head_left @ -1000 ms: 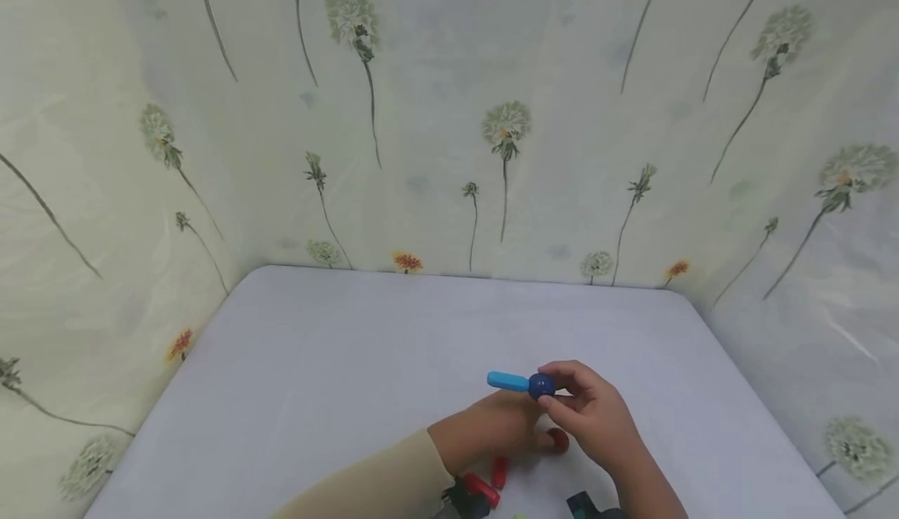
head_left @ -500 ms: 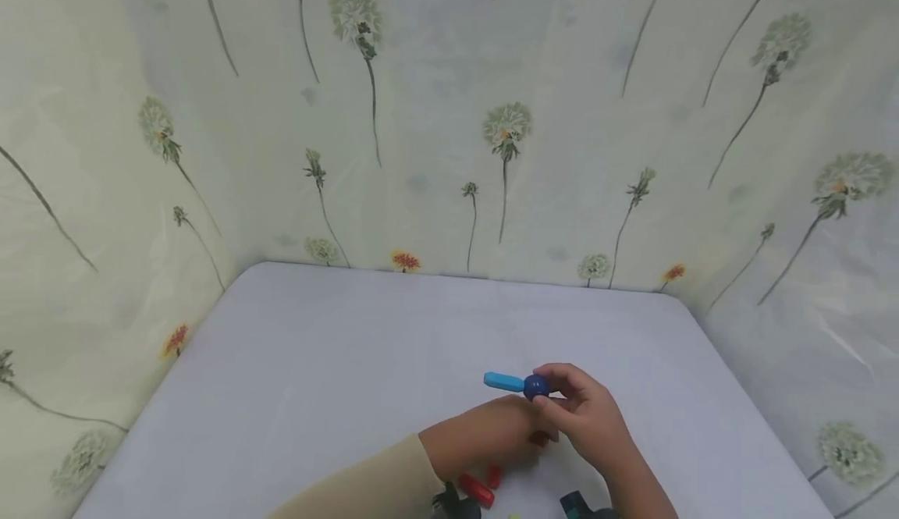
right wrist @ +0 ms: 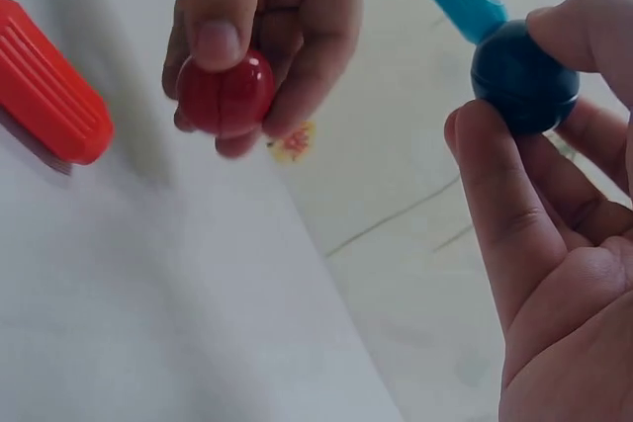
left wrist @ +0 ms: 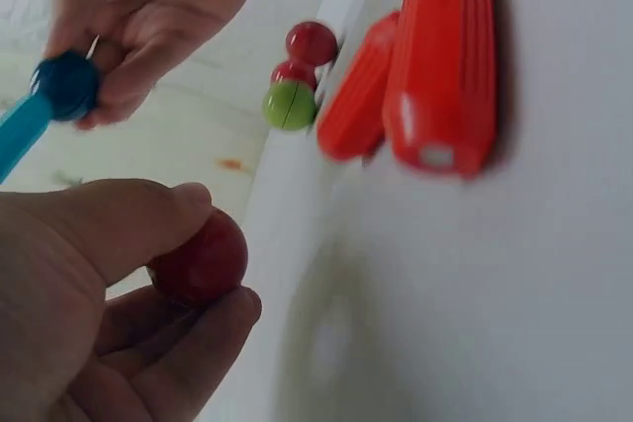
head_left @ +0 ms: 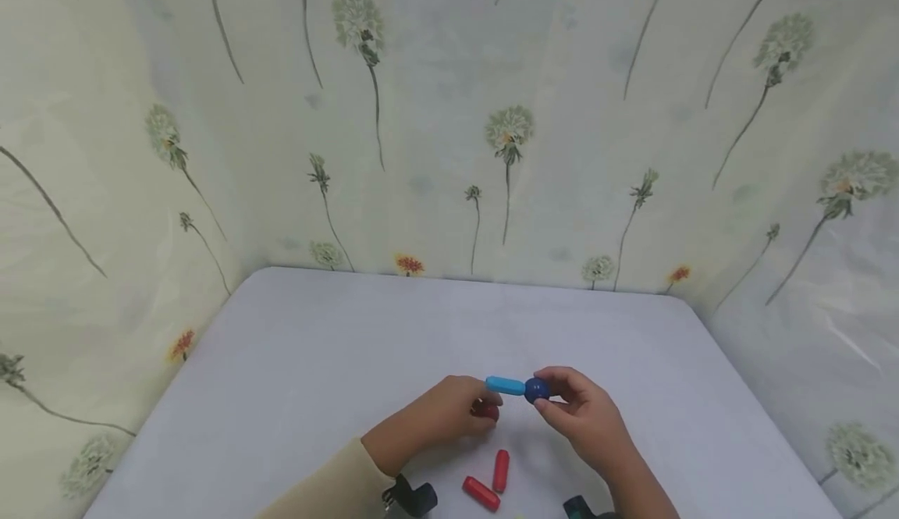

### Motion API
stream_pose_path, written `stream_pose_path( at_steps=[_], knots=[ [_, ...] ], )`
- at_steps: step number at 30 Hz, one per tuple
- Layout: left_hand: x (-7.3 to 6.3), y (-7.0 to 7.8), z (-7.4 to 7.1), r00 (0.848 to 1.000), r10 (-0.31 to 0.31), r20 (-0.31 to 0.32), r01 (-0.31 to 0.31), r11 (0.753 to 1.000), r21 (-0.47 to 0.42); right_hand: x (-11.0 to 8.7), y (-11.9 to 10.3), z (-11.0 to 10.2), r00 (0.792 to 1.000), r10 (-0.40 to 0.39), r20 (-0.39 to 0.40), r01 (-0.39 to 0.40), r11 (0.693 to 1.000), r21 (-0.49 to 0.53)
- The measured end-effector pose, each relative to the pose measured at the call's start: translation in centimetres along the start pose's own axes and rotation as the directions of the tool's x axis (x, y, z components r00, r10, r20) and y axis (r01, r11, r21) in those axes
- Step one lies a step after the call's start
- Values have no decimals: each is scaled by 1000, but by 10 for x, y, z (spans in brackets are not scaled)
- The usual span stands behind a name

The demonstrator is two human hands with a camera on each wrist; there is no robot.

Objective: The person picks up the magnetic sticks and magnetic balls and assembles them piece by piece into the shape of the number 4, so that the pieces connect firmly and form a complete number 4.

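Observation:
Between thumb and fingers, my left hand (head_left: 455, 408) pinches a dark red ball (left wrist: 206, 262), held above the table. My right hand (head_left: 586, 417) grips a dark blue ball (right wrist: 524, 76) by its sides. A light blue stick (head_left: 505, 385) is joined to that blue ball and points left, its free end near the left hand's fingers in the head view. Two red ribbed sticks lie on the table below the hands: an upright one (head_left: 501, 471) and a slanted one (head_left: 481, 493), close together.
In the left wrist view, a green ball (left wrist: 290, 105) and two red balls, one of them at the top (left wrist: 312, 43), sit beyond the red sticks. The white table (head_left: 351, 332) meets a flowered cloth (head_left: 435, 113) at its back and sides.
My left hand has moved left from beneath the right hand, carrying the red ball, and the red sticks are now uncovered. The right hand stays nearly still with the blue ball and stick.

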State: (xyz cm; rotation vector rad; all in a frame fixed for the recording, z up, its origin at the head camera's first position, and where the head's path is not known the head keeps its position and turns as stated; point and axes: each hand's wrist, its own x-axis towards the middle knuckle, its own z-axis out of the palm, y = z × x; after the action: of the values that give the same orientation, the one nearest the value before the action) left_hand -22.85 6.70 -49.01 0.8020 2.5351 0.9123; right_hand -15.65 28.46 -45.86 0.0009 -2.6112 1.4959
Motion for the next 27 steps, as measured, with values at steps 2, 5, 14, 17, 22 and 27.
stream_pose_path(
  at_steps=[2, 5, 14, 17, 22, 27],
  knots=[
    [-3, -10, -5, 998, -64, -23, 63, 996, -55, 1, 2, 3, 1000, 23, 10, -23, 1000, 6],
    [-6, -23, -11, 989, -130, -64, 123, 987, -105, 4, 5, 8, 998, 53, 26, -54, 999, 8],
    [-22, -50, -22, 979, -160, -129, 117, 949, -291, 9, 15, 26, 991, 116, 62, -115, 993, -27],
    [-25, -56, -24, 980, -157, -125, 109, 940, -324, 9, 19, 32, 989, 125, 75, -122, 992, -41],
    [-26, -59, -24, 984, -148, -96, 105, 927, -360, 8, 23, 38, 988, 131, 85, -127, 990, -54],
    [-25, -58, -21, 986, -142, -90, 98, 921, -378, 11, 28, 41, 987, 125, 97, -121, 992, -47]
  ],
)
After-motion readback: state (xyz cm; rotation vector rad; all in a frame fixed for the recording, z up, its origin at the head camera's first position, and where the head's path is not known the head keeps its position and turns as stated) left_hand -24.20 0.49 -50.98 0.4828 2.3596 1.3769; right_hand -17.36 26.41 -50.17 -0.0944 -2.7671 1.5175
